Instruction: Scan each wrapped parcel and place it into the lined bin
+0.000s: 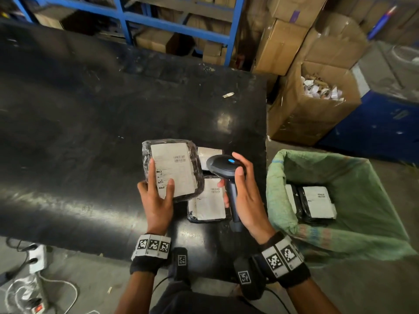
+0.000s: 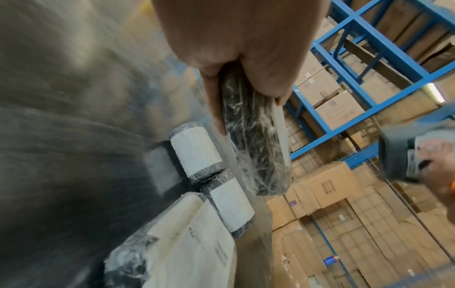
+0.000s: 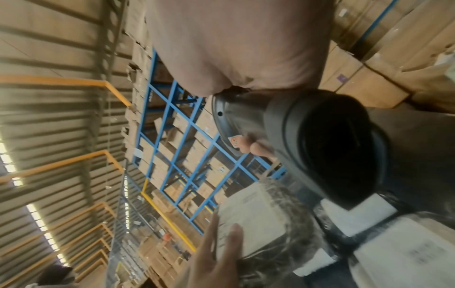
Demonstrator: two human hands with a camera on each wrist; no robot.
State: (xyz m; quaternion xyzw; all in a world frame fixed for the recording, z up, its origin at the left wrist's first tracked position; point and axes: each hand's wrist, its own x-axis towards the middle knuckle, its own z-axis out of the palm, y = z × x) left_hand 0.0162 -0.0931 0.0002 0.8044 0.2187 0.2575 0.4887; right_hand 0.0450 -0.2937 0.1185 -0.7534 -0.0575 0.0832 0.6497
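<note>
My left hand (image 1: 156,196) grips a black plastic-wrapped parcel (image 1: 179,164) with a white label, held up over the black table (image 1: 90,132), thumb on the label and fingers behind. In the left wrist view the parcel (image 2: 256,140) shows edge-on, pinched between thumb and fingers. My right hand (image 1: 244,196) grips a dark barcode scanner (image 1: 223,165) by its handle, its head pointing at the held parcel. The scanner head (image 3: 327,144) fills the right wrist view. Two more wrapped parcels (image 1: 209,200) lie on the table under the scanner. The green-lined bin (image 1: 353,230) at right holds scanned parcels (image 1: 315,203).
An open cardboard box (image 1: 315,105) of paper scraps stands beyond the bin, beside a blue container (image 1: 381,123). Blue shelving (image 1: 176,26) with cartons runs behind the table. A power strip and cables (image 1: 34,279) lie on the floor at lower left.
</note>
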